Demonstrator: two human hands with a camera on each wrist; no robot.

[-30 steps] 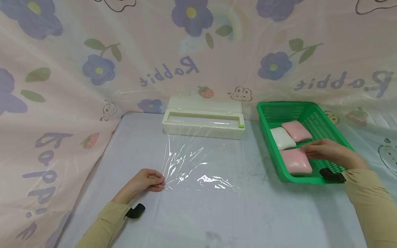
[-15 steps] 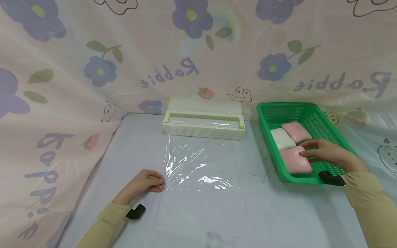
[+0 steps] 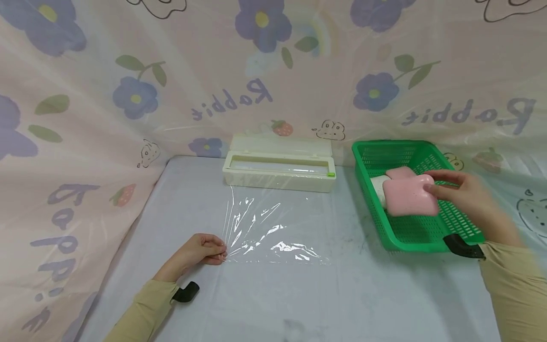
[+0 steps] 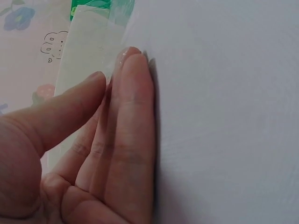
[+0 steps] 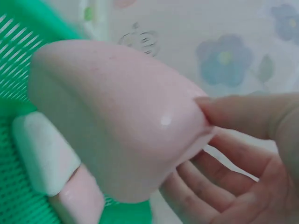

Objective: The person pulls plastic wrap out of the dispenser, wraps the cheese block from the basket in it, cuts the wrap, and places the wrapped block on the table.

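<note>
My right hand pinches one corner of a glossy pink block, square with rounded corners like a bar of soap. It is held over the green basket, and in the right wrist view the thumb lies on the block's upper face with fingers below. A speckled white block and a second pink block lie in the basket, partly hidden behind it. At the left, my left hand pinches a corner of clear plastic wrap, whose creases run to the fingertips.
The wrap comes out of a cream dispenser box with its lid up, at the back of the table. To the right stands the green basket. A printed curtain hangs behind and at the sides.
My right hand has taken hold of the front pink block and lifted it up off the basket's bottom, tilting it. My left hand stays in place on the wrap.
</note>
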